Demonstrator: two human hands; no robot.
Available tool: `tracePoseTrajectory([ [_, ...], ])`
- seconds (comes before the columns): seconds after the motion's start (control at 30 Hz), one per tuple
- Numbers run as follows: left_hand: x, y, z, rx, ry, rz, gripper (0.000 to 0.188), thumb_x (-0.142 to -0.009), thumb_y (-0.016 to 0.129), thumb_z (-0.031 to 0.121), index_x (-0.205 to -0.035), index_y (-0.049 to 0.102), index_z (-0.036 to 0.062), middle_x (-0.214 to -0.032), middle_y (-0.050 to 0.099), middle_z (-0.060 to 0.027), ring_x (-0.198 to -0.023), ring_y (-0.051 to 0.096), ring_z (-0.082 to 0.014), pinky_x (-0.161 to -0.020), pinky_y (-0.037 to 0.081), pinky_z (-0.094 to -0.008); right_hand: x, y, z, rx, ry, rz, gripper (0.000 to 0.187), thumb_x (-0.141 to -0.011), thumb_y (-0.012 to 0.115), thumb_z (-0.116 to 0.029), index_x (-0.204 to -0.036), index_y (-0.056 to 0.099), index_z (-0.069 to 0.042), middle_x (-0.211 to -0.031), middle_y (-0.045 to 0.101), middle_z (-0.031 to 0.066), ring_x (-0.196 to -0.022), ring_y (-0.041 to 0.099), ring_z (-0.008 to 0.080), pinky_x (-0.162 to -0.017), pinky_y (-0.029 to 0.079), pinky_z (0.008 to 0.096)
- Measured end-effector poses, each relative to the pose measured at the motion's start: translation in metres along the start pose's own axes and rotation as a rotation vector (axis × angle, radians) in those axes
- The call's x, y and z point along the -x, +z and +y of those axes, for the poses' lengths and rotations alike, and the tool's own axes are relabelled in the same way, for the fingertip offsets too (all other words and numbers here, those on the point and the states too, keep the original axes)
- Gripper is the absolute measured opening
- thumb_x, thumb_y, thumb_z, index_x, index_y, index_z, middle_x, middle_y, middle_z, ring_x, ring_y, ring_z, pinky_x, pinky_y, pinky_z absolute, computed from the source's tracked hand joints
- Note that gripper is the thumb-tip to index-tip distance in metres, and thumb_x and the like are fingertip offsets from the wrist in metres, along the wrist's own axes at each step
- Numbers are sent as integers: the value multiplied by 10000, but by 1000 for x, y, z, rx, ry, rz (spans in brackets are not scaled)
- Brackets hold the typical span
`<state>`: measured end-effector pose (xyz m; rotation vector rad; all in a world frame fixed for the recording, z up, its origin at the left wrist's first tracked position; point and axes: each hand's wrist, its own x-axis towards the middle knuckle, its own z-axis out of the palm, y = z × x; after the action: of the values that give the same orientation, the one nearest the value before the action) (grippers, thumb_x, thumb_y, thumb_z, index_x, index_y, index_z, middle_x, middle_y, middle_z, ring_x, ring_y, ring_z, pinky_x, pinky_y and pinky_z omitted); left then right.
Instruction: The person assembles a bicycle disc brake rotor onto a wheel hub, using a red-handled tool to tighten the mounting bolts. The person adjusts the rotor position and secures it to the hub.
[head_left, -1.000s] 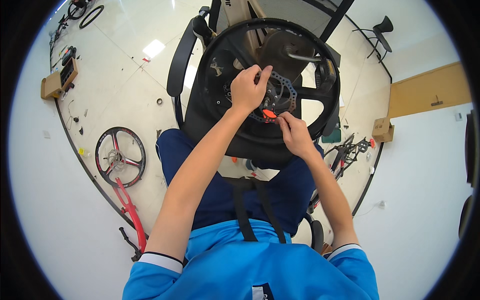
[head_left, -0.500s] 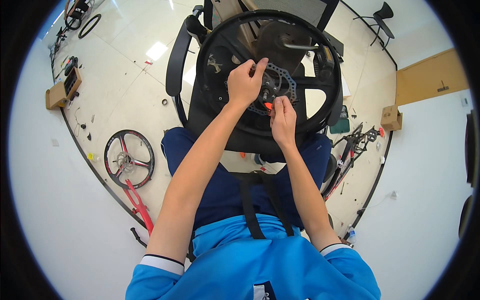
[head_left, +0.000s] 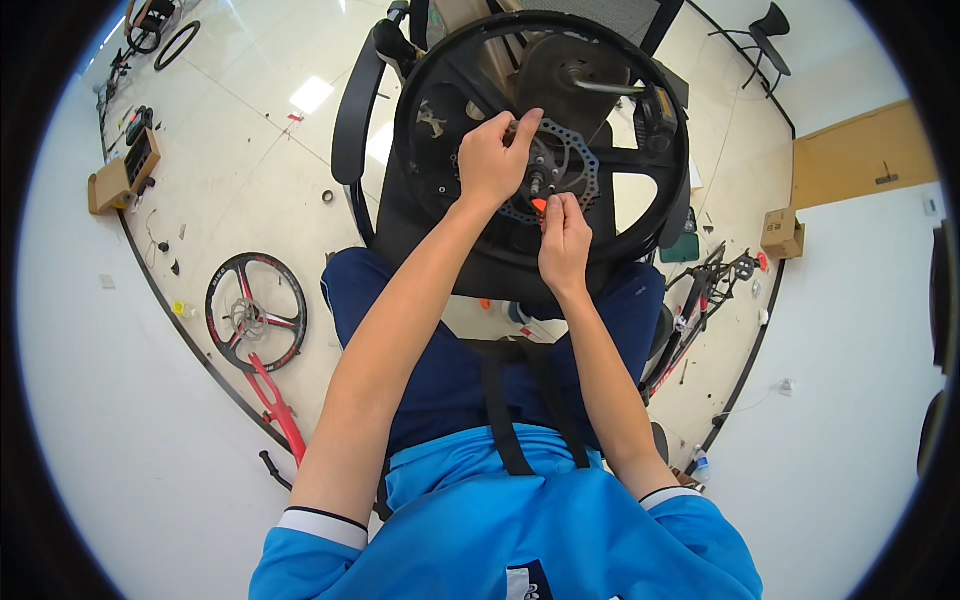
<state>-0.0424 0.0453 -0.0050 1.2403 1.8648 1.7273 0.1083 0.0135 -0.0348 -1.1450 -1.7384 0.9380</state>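
1. The left hand (head_left: 492,168) is curled over the brake disc (head_left: 591,168), thumb raised; whether it grips anything, I cannot tell;
2. The right hand (head_left: 566,238) pinches a small orange piece (head_left: 540,205) narrowly between thumb and fingers, just beside the axle (head_left: 536,184);
3. The black wheel (head_left: 672,200) lies on a black chair (head_left: 353,125), the disc at its middle; a red-spoked wheel (head_left: 298,325) lies on the floor (head_left: 250,190), left.

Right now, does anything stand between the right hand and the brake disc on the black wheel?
Only a small orange piece, between the right hand and the hub axle. Nothing else visible stands between that hand and the brake disc; the space under the hand is hidden.
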Motion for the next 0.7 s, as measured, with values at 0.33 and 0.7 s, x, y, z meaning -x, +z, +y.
tracePoseTrajectory([
  [0.33, 0, 0, -1, 5, 6, 3, 620, -959, 630, 517, -650, 528, -11, -586, 560, -143, -551, 562, -326, -558, 430, -416, 4, 6, 0, 21, -33, -7, 263, -1081, 504, -213, -930, 539, -1, -676, 495, 71, -595, 430, 161, -567, 377, 303],
  [0.7, 0, 7, -6, -98, 97, 110, 595, -950, 649, 510, -655, 547, 3, -609, 592, -127, -577, 599, -333, -559, 458, -421, 13, 33, 7, -624, 208, 22, 255, -1106, 465, -252, -944, 522, -64, -677, 416, -44, -547, 354, 38, -477, 321, 220],
])
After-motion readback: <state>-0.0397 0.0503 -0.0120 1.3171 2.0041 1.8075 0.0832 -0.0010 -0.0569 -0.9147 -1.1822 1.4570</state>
